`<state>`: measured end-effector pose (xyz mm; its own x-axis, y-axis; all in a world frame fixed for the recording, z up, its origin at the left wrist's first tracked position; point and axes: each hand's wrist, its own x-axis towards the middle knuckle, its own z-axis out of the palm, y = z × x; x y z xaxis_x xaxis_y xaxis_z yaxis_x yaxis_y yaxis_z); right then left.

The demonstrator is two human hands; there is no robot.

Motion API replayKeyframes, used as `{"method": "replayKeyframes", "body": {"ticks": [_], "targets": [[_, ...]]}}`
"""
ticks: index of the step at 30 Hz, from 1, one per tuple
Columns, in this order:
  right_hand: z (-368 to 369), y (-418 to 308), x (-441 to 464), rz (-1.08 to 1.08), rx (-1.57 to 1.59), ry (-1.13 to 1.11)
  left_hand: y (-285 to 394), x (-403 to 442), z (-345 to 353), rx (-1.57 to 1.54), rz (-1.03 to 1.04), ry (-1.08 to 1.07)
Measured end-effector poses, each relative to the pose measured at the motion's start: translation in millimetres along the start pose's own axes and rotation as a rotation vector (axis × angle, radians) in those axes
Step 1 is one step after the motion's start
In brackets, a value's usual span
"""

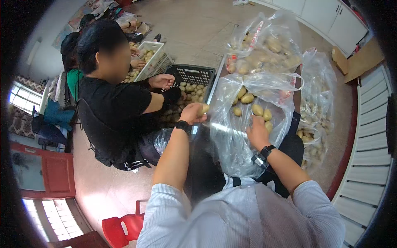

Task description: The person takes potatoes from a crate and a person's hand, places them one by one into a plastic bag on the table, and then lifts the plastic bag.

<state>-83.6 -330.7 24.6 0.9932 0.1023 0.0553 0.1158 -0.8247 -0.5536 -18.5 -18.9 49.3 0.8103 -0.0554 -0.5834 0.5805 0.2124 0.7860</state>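
Observation:
My left hand (192,114) is closed around a potato (203,109), held left of an open clear plastic bag (231,142) in front of me. Inside that bag, my right hand (258,133) has its fingers bent together among several loose potatoes. One potato (268,127) lies against the right side of these fingers, and another potato (257,109) sits just beyond the fingertips. What the right fingers may hold is hidden by the hand. More potatoes (247,98) rest deeper in the bag, near its far side.
A black crate (194,73) of potatoes stands left of the bag, with a white crate (162,62) behind it. A person in black (120,97) sits beside the crates. Full potato bags (273,51) stand ahead and bags (316,91) to the right. A red chair (118,231) is behind left.

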Motion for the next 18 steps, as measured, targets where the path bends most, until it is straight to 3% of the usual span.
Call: {"method": "replayKeyframes", "body": {"ticks": [3,5,8,9,12,14,16,18], "targets": [[-7,2,-4,0.082,-0.074,0.014,-9,8,-11,-0.020,0.063,0.063],[-4,10,-4,0.089,-0.104,0.019,-26,27,-33,0.382,0.385,-0.007],[1,17,-2,0.088,-0.117,0.033,-53,73,-71,0.583,0.398,0.030],[3,18,-1,0.080,-0.103,0.041,-53,76,-80,1.109,0.709,0.027],[-2,13,-1,0.093,-0.111,-0.039,-77,116,-113,1.038,0.575,0.007],[-2,11,0,0.099,-0.127,-0.066,-54,80,-89,1.078,0.601,0.053],[0,12,-1,0.105,-0.146,-0.094,-19,36,-57,1.470,0.260,0.108],[7,20,-2,0.043,-0.185,-0.099,-4,13,-39,1.464,0.262,0.191]]}}
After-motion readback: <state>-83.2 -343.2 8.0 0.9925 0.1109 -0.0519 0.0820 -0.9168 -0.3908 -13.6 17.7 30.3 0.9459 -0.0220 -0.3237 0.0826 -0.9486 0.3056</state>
